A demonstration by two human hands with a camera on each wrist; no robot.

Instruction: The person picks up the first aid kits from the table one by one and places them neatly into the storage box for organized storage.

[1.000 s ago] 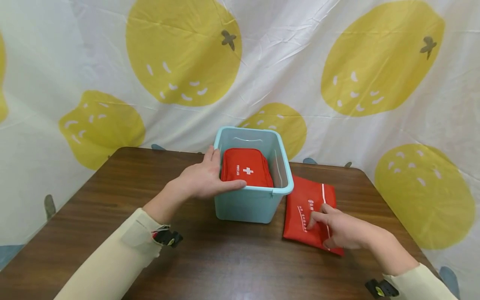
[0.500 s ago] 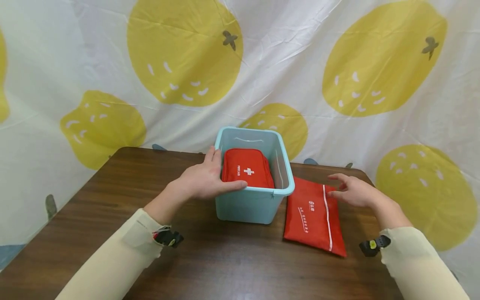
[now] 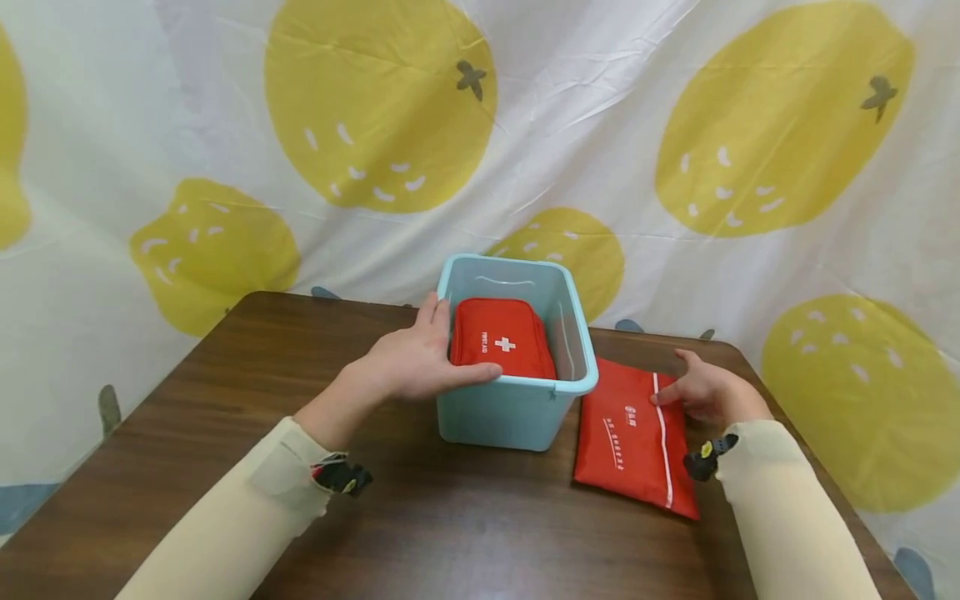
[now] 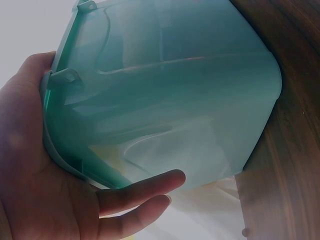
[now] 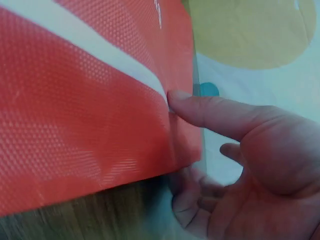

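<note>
A light blue plastic bin (image 3: pixel 495 421) stands on the table, holding a red first aid bag (image 3: pixel 487 321) with a white cross. My left hand (image 3: pixel 408 358) rests at the bin's near left corner, its thumb along the front rim and its straight fingers against the left side. To the right of the bin lies a flat red pouch (image 3: pixel 622 479) with white lettering and a white stripe. My right hand (image 3: pixel 708 392) pinches the pouch's far right edge, thumb on top by the stripe and the other fingers under it, as the right wrist view shows.
The brown wooden table (image 3: pixel 480 525) reaches back to a white curtain (image 3: pixel 585 50) printed with yellow lemons. The pouch's left edge lies close beside the bin.
My right hand has left the pouch's lower part, moved up and away, then come back to pinch its far right edge. My left hand stays on the bin.
</note>
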